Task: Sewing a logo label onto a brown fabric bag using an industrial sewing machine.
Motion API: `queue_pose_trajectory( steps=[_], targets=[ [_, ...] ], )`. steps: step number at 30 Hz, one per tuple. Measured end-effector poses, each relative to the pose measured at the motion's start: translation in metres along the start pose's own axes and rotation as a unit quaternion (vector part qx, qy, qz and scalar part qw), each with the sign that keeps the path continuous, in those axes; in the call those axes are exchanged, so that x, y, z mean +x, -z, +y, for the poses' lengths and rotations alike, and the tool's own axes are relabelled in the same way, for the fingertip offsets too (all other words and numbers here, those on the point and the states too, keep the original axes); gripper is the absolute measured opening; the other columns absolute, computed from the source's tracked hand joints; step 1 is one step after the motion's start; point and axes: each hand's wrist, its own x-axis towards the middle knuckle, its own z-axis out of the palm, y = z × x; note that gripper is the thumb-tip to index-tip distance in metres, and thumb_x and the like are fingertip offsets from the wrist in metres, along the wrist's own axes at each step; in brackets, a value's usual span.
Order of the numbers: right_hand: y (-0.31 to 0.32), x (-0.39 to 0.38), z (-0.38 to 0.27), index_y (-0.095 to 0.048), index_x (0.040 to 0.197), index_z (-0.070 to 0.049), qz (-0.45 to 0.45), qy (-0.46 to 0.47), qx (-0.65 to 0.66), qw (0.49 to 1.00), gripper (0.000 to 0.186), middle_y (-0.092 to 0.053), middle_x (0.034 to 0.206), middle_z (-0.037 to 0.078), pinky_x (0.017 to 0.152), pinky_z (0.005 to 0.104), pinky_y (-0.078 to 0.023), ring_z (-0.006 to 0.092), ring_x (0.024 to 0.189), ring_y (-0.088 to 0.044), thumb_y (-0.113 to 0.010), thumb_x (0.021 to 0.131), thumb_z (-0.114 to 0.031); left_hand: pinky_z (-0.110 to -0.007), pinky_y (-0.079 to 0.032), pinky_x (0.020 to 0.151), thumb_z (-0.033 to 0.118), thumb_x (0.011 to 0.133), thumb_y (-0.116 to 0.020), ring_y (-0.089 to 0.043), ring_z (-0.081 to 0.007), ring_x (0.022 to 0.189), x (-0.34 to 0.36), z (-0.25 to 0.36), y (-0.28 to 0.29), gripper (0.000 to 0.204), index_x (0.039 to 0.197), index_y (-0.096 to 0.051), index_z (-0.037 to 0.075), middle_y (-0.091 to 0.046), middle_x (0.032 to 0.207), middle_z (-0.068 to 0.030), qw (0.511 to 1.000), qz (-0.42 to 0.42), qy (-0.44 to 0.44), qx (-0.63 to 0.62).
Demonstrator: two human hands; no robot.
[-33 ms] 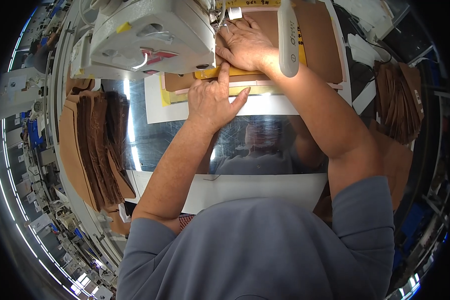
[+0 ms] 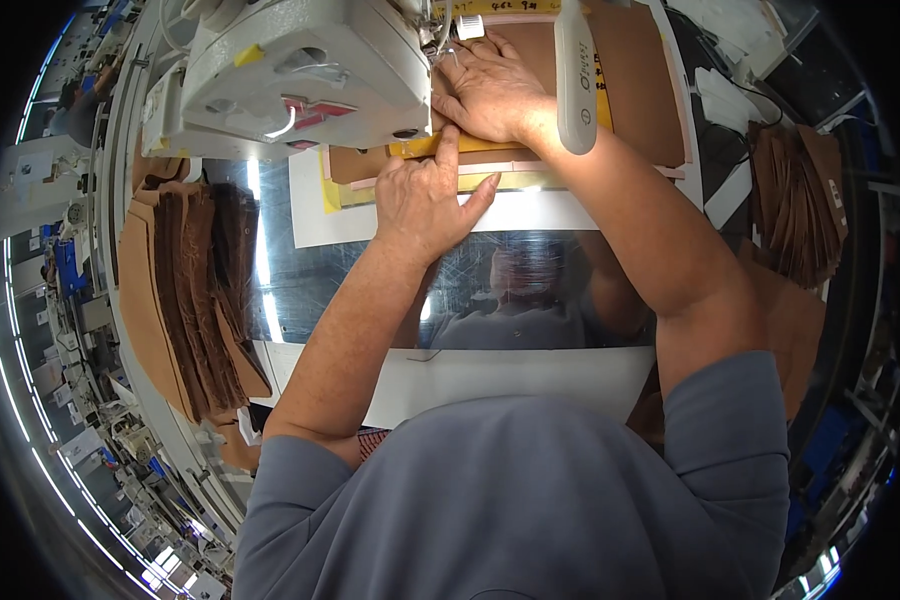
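My right hand (image 2: 495,88) lies flat with fingers spread on a flat brown panel (image 2: 645,95), beside the needle area of a white sewing machine (image 2: 320,75). Just nearer, my left hand (image 2: 420,205) rests with its index finger stretched forward and thumb held out, over a yellow strip (image 2: 415,146) and the panel's near edge. Neither hand grips anything. Under the panel lie pale pink and yellow layers and a white sheet (image 2: 315,220). The machine head hides the panel's left part.
A rounded pale grey bar with a button (image 2: 576,85) hangs over my right wrist. Bundled brown pieces (image 2: 195,290) stand at the left, and a fanned brown stack (image 2: 795,205) at the right. A shiny metal plate (image 2: 345,285) covers the near table.
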Motion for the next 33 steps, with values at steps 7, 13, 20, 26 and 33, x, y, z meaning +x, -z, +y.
queue_pose_trajectory(
  steps=[7, 13, 20, 26, 33],
  targets=[
    [-0.001, 0.0, -0.003, -0.053, 0.142, -0.008, -0.016, -0.016, 0.011, 1.0, 0.05, -0.052, 0.15, 0.014, 0.127, 0.0504, -0.015, 0.0291, 0.149, -0.036, -0.046, 0.106, -0.042, -0.039, -0.047, 0.073, 0.049, 0.085, -0.075, -0.071, -0.0269, 0.069, -0.003, -0.002, 0.0, 0.064, 0.121, -0.068, -0.004, -0.075, 0.082, -0.0153, 0.999, 0.044, -0.021, -0.008],
    [-0.007, -0.009, -0.002, -0.052, 0.144, -0.008, 0.02, 0.01, 0.009, 1.0, 0.049, -0.052, 0.15, 0.013, 0.127, 0.0504, -0.016, 0.0282, 0.15, -0.036, -0.043, 0.108, -0.04, -0.04, -0.045, 0.078, 0.049, 0.084, -0.076, -0.072, -0.0245, 0.085, -0.008, 0.004, 0.007, 0.063, 0.12, -0.069, -0.002, -0.075, 0.095, -0.0125, 1.0, -0.011, 0.012, -0.021],
    [-0.007, -0.015, -0.001, -0.056, 0.143, -0.009, 0.053, 0.03, 0.014, 0.998, 0.048, -0.055, 0.149, 0.008, 0.125, 0.0488, -0.02, 0.0269, 0.147, -0.038, -0.041, 0.109, -0.039, -0.044, -0.046, 0.096, 0.052, 0.085, -0.074, -0.059, -0.0306, 0.12, -0.018, -0.001, 0.0, 0.067, 0.123, -0.066, -0.002, -0.059, 0.133, -0.0168, 0.994, 0.081, -0.068, 0.022],
    [0.007, -0.02, -0.003, -0.057, 0.143, -0.011, 0.012, 0.032, 0.016, 0.999, 0.045, -0.058, 0.146, 0.006, 0.119, 0.0469, -0.027, 0.0265, 0.139, -0.046, -0.044, 0.108, -0.037, -0.047, -0.045, 0.1, 0.051, 0.087, -0.073, -0.061, -0.0352, 0.116, -0.028, 0.003, 0.003, 0.074, 0.13, -0.058, -0.008, -0.06, 0.129, -0.0216, 0.995, 0.045, -0.077, -0.034],
    [0.01, -0.028, 0.003, -0.059, 0.14, -0.012, 0.04, 0.065, 0.029, 0.997, 0.041, -0.06, 0.143, 0.005, 0.118, 0.047, -0.029, 0.0251, 0.138, -0.048, -0.047, 0.107, -0.033, -0.046, -0.045, 0.098, 0.048, 0.085, -0.073, -0.061, -0.0351, 0.11, -0.036, 0.006, 0.007, 0.074, 0.129, -0.058, -0.009, -0.058, 0.13, -0.0232, 0.995, 0.023, -0.088, -0.041]
  ],
)
